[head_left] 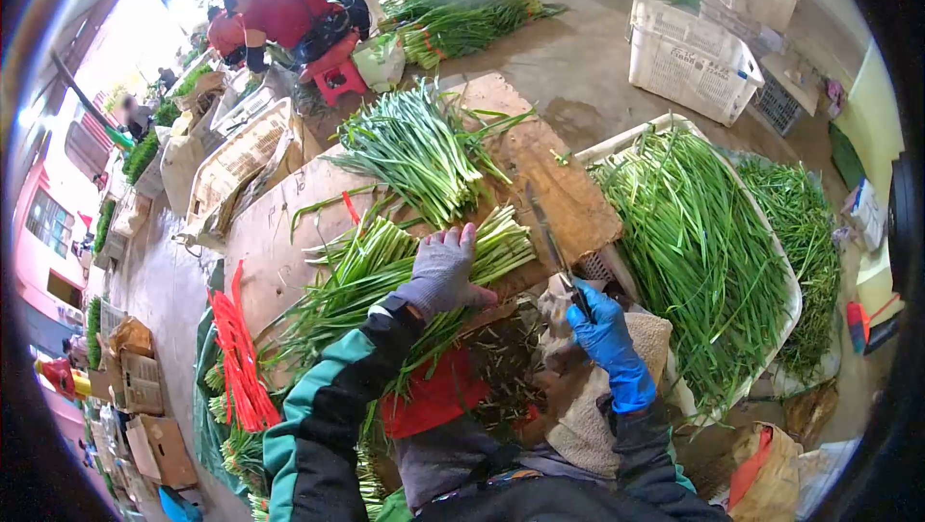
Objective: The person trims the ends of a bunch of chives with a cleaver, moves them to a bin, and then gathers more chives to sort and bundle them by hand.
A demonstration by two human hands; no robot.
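My left hand (443,274), in a grey glove with bare fingertips, presses on a bundle of green stalks (506,243) on the wooden board (289,267). Its fingers are spread over the stalks. My right hand (602,329), in a blue glove, is wrapped round the handle of a long knife (549,233), whose blade points up and away over the board's right part. Another pile of leafy stalks (414,146) lies further back on the board. Red strips (236,358) hang over the board's left edge.
On the right stands a large white basket (792,300) of long green leaves, with more greens (790,214) beyond it. White crates (689,60) stand at the back right. A person in red (289,12) bends near a red stool (337,69). Cut scraps (506,368) lie below the board.
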